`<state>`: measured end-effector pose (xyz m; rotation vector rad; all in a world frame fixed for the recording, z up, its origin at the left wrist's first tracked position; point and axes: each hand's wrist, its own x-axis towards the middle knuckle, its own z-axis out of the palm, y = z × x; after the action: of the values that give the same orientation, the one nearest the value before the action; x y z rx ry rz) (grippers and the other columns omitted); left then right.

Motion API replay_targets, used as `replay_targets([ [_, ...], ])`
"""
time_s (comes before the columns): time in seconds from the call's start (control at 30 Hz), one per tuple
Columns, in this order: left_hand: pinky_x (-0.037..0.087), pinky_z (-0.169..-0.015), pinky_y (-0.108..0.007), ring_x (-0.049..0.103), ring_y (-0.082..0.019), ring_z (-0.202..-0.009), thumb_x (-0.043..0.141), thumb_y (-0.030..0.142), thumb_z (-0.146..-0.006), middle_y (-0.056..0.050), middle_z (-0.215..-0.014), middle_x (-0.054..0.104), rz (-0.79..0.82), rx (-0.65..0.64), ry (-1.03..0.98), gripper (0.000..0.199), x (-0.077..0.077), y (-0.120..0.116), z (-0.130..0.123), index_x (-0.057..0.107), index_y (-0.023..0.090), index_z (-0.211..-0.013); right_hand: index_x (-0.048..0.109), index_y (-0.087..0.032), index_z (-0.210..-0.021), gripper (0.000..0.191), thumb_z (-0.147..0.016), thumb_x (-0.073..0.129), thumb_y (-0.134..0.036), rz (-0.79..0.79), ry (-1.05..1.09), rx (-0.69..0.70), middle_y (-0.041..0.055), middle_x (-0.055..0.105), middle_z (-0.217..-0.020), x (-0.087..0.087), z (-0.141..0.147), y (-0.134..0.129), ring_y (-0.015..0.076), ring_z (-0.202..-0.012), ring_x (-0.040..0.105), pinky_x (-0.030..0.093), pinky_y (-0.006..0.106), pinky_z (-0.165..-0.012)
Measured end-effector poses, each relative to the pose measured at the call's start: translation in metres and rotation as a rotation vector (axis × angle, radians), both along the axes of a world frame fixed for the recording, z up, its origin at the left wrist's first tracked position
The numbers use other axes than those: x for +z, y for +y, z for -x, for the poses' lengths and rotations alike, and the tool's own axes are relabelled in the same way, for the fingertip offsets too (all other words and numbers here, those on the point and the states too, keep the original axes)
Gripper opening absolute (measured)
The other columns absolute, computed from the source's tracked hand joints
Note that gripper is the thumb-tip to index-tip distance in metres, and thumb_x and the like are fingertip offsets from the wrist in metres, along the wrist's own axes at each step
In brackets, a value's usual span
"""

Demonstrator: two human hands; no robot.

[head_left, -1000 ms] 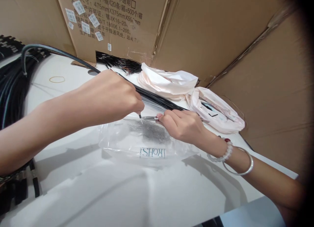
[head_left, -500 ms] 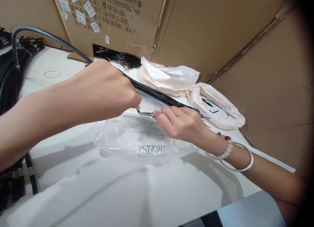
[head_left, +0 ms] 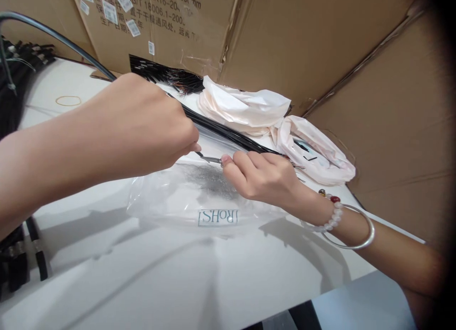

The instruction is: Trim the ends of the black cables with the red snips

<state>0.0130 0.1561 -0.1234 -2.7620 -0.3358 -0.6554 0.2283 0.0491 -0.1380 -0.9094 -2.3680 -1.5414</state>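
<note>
My left hand (head_left: 153, 125) is closed around the end of a black cable (head_left: 71, 47), which arches away behind it to the left. A short dark tip of that cable pokes out past the fingertips. My right hand (head_left: 261, 175) grips what look like small scissors (head_left: 213, 160) with slim, pointed metal blades; their handles are hidden in the palm. The blades meet or nearly meet the cable tip; I cannot tell which. Just below both hands lies a clear plastic bag (head_left: 160, 197) printed RoHS, with fine grey wire clippings (head_left: 210, 178) on or in it.
Behind the hands run several black cables (head_left: 228, 132) with stripped ends. Two white bags with rolled rims (head_left: 245, 106) stand farther back. Cardboard boxes (head_left: 302, 44) wall off the rear. More cable bundles (head_left: 14, 92) lie at left, near a rubber band (head_left: 68, 101).
The view has shifted slightly. My left hand has drawn a little up and left, and more of the cable tip shows. The scissor blades look slightly more apart.
</note>
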Motion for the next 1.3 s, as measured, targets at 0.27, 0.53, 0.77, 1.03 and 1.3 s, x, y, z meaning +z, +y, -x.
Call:
replay_targets([
  [0.27, 0.051, -0.078, -0.053, 0.055, -0.014, -0.06, 0.036, 0.034, -0.085, -0.002, -0.042, 0.024, -0.002, 0.145, 0.082, 0.049, 0.0, -0.006, -0.001, 0.047, 0.01, -0.044, 0.039, -0.017, -0.07, 0.027, -0.086, 0.06, -0.021, -0.021, -0.02, -0.022, -0.0039, 0.041, -0.052, -0.001, -0.001, -0.001, 0.0077, -0.051, 0.028, 0.018, 0.023, -0.049],
  [0.53, 0.054, -0.073, -0.037, 0.048, -0.006, -0.05, 0.032, 0.029, -0.087, -0.001, -0.04, 0.024, -0.104, 0.112, 0.014, 0.049, 0.002, -0.008, -0.003, 0.044, 0.01, -0.043, 0.041, -0.016, -0.071, 0.023, -0.086, 0.057, -0.017, 0.054, 0.063, -0.022, -0.0041, 0.043, -0.052, -0.001, -0.002, -0.004, 0.007, -0.05, 0.029, 0.013, 0.023, -0.05],
  [0.77, 0.052, -0.07, -0.027, 0.042, -0.003, -0.047, 0.038, 0.029, -0.089, 0.0, -0.041, 0.025, -0.186, 0.118, 0.024, 0.048, 0.003, -0.009, -0.002, 0.043, 0.01, -0.045, 0.049, -0.014, -0.083, 0.014, -0.09, 0.052, -0.026, 1.118, 1.008, -0.453, -0.0037, 0.055, -0.063, -0.004, 0.0, -0.015, 0.002, -0.047, 0.04, 0.021, 0.015, -0.046],
  [1.03, 0.052, -0.079, -0.044, 0.055, -0.013, -0.062, 0.044, 0.028, -0.086, -0.001, -0.043, 0.024, 0.011, 0.199, 0.071, 0.045, 0.003, -0.011, -0.002, 0.044, 0.01, -0.045, 0.045, -0.014, -0.091, 0.026, -0.092, 0.051, -0.039, 1.566, 1.647, -0.652, -0.0105, 0.032, -0.052, -0.002, 0.021, -0.011, 0.0005, -0.04, 0.026, 0.024, 0.014, -0.04],
  [1.3, 0.045, -0.076, -0.029, 0.045, -0.007, -0.051, 0.036, 0.037, -0.09, 0.0, -0.044, 0.026, -0.047, 0.211, 0.071, 0.048, 0.008, -0.016, 0.002, 0.052, 0.013, -0.052, 0.046, -0.015, -0.09, 0.024, -0.086, 0.053, -0.037, 1.393, 1.475, -0.418, -0.003, 0.05, -0.071, -0.005, 0.019, -0.026, 0.0029, -0.058, 0.042, 0.032, 0.014, -0.049],
])
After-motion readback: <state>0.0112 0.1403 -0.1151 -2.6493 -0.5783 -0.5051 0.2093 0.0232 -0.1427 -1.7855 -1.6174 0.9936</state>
